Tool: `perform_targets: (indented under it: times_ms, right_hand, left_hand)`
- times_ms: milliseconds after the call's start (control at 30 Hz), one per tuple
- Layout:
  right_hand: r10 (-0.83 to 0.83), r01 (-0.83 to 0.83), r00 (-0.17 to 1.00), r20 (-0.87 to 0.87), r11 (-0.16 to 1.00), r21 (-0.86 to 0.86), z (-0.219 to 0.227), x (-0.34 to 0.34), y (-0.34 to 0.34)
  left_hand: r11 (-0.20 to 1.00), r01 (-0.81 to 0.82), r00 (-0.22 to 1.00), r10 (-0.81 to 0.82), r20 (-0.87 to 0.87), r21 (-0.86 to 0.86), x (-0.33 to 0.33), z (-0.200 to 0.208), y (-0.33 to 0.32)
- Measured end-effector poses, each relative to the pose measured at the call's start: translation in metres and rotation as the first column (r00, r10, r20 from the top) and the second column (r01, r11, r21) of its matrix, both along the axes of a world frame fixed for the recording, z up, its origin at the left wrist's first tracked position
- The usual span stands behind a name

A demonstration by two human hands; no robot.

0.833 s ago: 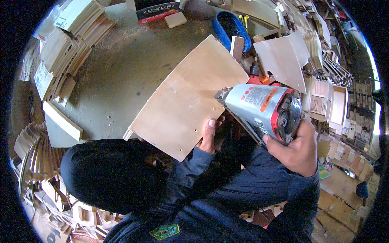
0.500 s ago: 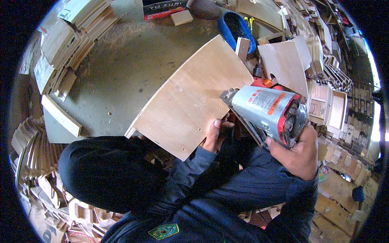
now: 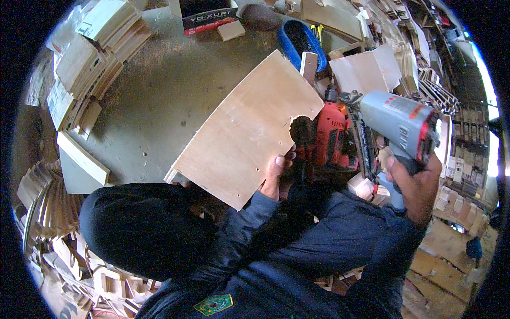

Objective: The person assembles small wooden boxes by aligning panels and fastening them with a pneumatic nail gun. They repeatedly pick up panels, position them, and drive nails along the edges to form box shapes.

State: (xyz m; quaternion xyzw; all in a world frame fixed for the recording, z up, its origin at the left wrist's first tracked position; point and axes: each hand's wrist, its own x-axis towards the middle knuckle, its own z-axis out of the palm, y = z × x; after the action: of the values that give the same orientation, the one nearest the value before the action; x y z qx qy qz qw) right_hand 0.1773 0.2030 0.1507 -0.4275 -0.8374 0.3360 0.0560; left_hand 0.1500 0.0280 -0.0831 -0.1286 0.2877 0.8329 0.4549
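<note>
My left hand (image 3: 274, 174) grips the lower right edge of a plywood panel (image 3: 234, 130), thumb on top and the other fingers mostly hidden beneath. The panel has a rounded notch in its right side and a few small holes near the lower right edge. To the right, my right hand (image 3: 421, 189) is wrapped round the handle of a grey nail gun (image 3: 394, 117) with red trim. The gun is held up, apart from the panel, its nose toward the upper left. Between panel and gun lies a red cordless drill (image 3: 333, 133), partly covered by the gun.
A blue ring-shaped object (image 3: 287, 40) and an open dark box (image 3: 208, 17) with a small wood block (image 3: 231, 31) sit at the far side. Stacks of wood pieces (image 3: 79, 64) stand on the left. More cut boards (image 3: 366, 69) crowd the right.
The nail gun has moved right, away from the panel, uncovering the notch and the red drill. My left hand keeps hold of the panel, which has shifted slightly left in the view.
</note>
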Motion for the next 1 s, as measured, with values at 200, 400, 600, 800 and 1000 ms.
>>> perform_targets:
  times_ms: [200, 400, 600, 800, 1000]
  right_hand:
    - [0.189, -0.192, 0.974, -0.122, 0.981, -0.017, -0.021, 0.013, 0.010]
    - [0.371, -0.360, 0.925, -0.079, 0.924, 0.126, -0.022, 0.027, 0.003]
    - [0.506, -0.486, 0.862, -0.036, 0.844, 0.225, -0.016, 0.024, -0.006]
    - [0.434, -0.460, 0.864, -0.256, 0.887, -0.046, -0.026, 0.000, -0.013]
    - [0.378, -0.429, 0.878, -0.294, 0.893, -0.134, -0.040, -0.018, -0.024]
  left_hand:
    - [0.977, -0.035, 0.998, 0.046, -0.048, 0.209, -0.017, -0.003, -0.005]
    - [0.906, -0.242, 0.966, 0.193, 0.172, 0.347, -0.026, 0.018, -0.002]
    - [0.875, -0.308, 0.939, 0.218, 0.265, 0.373, -0.026, 0.047, -0.004]
    - [0.802, -0.364, 0.901, 0.174, 0.397, 0.474, -0.025, 0.052, -0.004]
    - [0.796, -0.333, 0.896, 0.100, 0.432, 0.505, -0.026, 0.041, -0.003]
